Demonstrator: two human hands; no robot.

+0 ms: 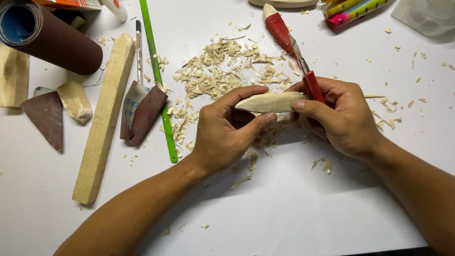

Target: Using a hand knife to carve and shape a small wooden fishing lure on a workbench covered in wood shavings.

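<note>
My left hand [225,130] grips a pale carved wooden piece [268,102], tapered like a small fish body, held level above the white table [284,208]. My right hand [339,116] holds a red-handled knife [310,80], its metal blade pointing up and away past the piece's right end. My right thumb presses on the wood's right end. Wood shavings [222,66] lie heaped just beyond both hands.
A long squared wooden stick [104,118] lies at the left beside a green ruler [159,80], folded sandpaper [142,114], a sandpaper roll [47,35] and a pencil [138,47]. A red-painted carved fish shape [278,29] and colourful lures [355,10] sit at the top.
</note>
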